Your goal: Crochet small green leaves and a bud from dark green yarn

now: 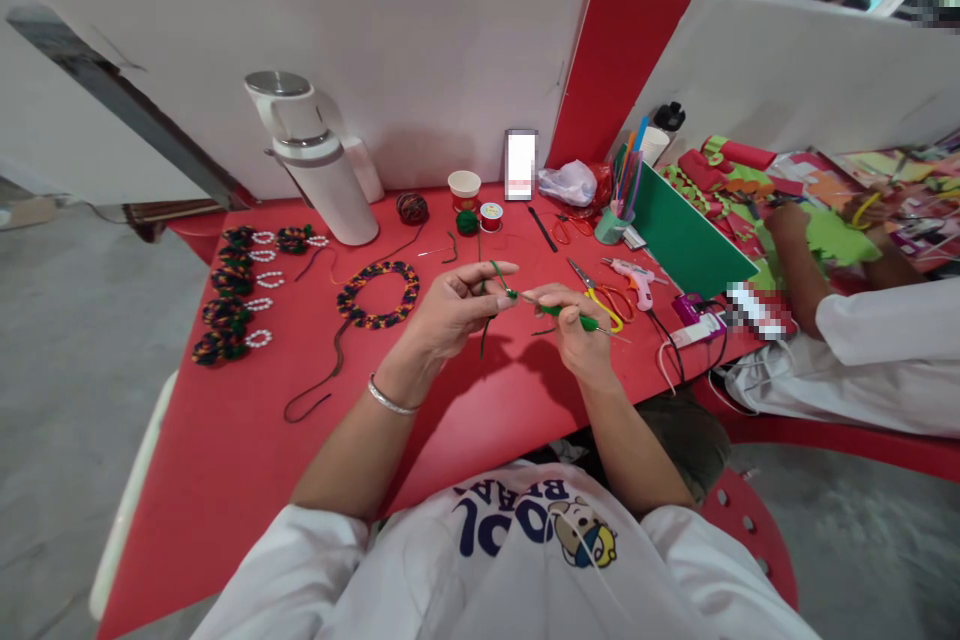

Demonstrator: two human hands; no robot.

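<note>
Head view caught my left hand (450,305) pinching the yarn (496,272) between thumb and forefinger, above the middle of the counter (300,420), so the strand ran taut. My right hand (574,325) had its fingers clenched round the hook (559,310), whose tip met the yarn between both hands. Rosettes (225,310) lay along the left edge, clear of my work. Scissors (600,295) and glue gun (634,275) sat near my right hand, within reach.

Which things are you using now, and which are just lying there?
In use: green yarn in the left hand, green-handled crochet hook in the right hand.
Lying about: yellow-handled scissors, pink glue gun, white flask, paper cup.
</note>
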